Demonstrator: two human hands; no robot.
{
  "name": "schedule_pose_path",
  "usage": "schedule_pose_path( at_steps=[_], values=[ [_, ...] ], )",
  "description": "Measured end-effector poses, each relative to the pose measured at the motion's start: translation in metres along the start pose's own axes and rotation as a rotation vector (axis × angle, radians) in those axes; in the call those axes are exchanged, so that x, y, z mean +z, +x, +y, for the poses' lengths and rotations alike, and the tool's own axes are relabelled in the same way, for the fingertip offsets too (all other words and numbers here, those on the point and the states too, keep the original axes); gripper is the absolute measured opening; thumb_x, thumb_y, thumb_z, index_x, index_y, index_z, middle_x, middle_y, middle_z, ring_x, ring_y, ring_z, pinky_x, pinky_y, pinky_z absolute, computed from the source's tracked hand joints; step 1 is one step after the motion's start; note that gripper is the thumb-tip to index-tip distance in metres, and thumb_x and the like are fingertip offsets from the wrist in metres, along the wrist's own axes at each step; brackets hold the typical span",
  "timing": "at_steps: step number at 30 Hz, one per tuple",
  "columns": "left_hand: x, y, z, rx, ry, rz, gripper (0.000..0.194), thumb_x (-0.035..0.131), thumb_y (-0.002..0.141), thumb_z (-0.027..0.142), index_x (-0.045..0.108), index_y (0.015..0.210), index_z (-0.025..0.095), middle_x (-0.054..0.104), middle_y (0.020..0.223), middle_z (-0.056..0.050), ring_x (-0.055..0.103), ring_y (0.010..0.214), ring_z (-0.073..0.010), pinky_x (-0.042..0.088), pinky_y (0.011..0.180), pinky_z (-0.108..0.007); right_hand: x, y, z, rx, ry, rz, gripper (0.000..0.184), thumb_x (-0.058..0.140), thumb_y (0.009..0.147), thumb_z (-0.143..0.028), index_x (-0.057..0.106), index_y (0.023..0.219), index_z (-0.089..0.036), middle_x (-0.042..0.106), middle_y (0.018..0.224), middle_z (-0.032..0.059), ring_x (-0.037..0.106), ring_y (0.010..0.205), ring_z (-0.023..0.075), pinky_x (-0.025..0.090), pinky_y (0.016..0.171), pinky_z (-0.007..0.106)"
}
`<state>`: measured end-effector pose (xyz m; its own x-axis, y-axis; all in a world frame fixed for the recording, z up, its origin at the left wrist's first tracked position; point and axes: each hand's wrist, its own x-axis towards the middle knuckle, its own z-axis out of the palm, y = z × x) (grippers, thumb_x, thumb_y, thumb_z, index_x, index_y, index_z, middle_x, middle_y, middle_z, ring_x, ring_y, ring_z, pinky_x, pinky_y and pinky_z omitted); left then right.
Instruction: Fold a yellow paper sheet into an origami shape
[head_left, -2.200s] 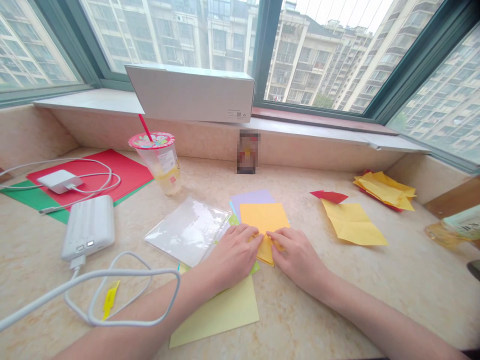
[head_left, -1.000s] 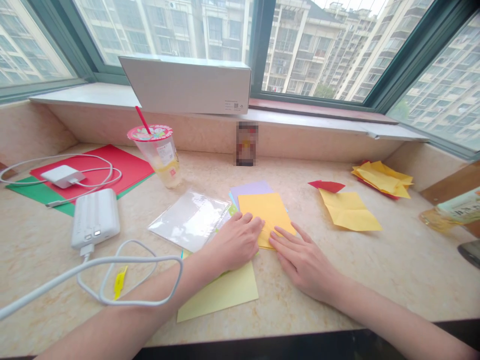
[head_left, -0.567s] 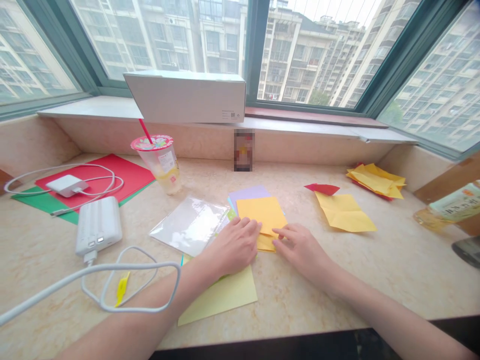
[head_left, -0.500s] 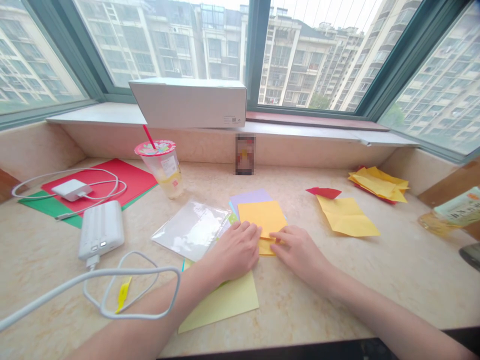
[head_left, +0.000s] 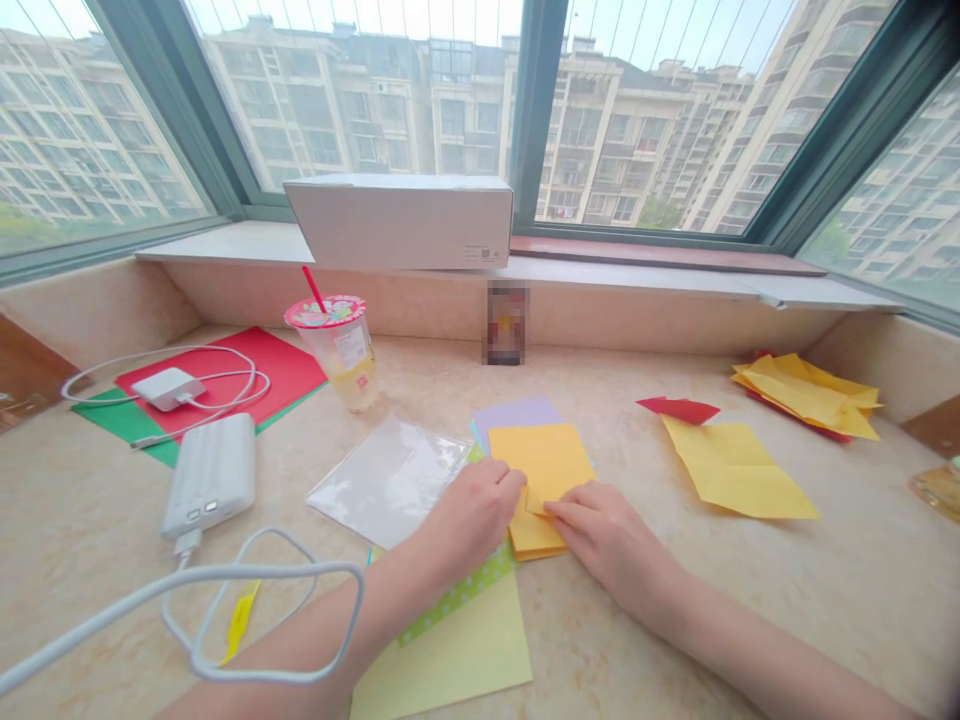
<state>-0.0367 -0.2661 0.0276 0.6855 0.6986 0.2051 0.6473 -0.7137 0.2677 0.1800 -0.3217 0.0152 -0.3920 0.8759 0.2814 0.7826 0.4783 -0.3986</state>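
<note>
A sheet of orange paper [head_left: 544,455] lies in front of me, its near edge lifted and bent back. My left hand [head_left: 480,510] pinches its left side with curled fingers. At its near right corner my right hand [head_left: 615,530] grips the edge between thumb and fingers. More orange paper [head_left: 536,545] shows just below the lifted edge. Under my left wrist lie a green dotted sheet [head_left: 457,598] and a pale yellow sheet [head_left: 465,660]. A purple sheet [head_left: 517,411] pokes out behind the orange one. The left fingertips are partly hidden.
Left are a clear plastic sleeve [head_left: 394,480], a lidded cup [head_left: 341,350], a power bank [head_left: 214,470], a looped white cable [head_left: 277,572] and red paper [head_left: 289,370]. Right are a creased yellow sheet [head_left: 739,470], a folded red piece [head_left: 682,408] and a yellow paper pile [head_left: 814,395].
The near edge of the orange sheet has come up and bent back, uncovering more orange paper below. Both hands have shifted slightly; the left fingers are more curled. The camera view has moved somewhat.
</note>
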Motion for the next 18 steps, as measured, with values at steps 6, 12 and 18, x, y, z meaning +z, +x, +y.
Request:
schedule_pose_path(
  at_steps=[6,12,18],
  values=[
    [0.002,-0.001,-0.004,0.143,0.014,0.010,0.017,0.052,0.100,0.015,0.067,0.106,0.021,0.065,0.108,-0.006,0.058,0.098,-0.0229,0.046,0.085,-0.037,-0.004,-0.007,0.000,-0.058,0.002,0.055,0.025,0.051,0.100,-0.016,0.069,0.117,-0.021,0.076,0.105,0.0080,0.069,0.093,0.0241,0.051,0.084,0.041],
    [-0.005,0.000,-0.007,0.163,0.012,-0.031,0.021,0.054,0.100,0.015,0.069,0.113,0.021,0.068,0.098,-0.006,0.060,0.097,-0.0229,0.045,0.084,-0.037,-0.008,-0.011,-0.001,-0.183,-0.014,0.086,0.025,0.047,0.104,-0.018,0.067,0.120,-0.019,0.078,0.100,0.0058,0.068,0.089,0.0212,0.049,0.083,0.038],
    [-0.007,0.001,-0.011,0.224,0.059,-0.067,0.024,0.056,0.099,0.017,0.067,0.119,0.021,0.067,0.104,-0.006,0.059,0.098,-0.0239,0.046,0.087,-0.039,-0.019,-0.006,-0.009,-0.359,-0.224,0.070,0.028,0.042,0.105,-0.011,0.068,0.114,-0.011,0.078,0.100,0.0096,0.069,0.091,0.0237,0.049,0.081,0.040]
  ],
)
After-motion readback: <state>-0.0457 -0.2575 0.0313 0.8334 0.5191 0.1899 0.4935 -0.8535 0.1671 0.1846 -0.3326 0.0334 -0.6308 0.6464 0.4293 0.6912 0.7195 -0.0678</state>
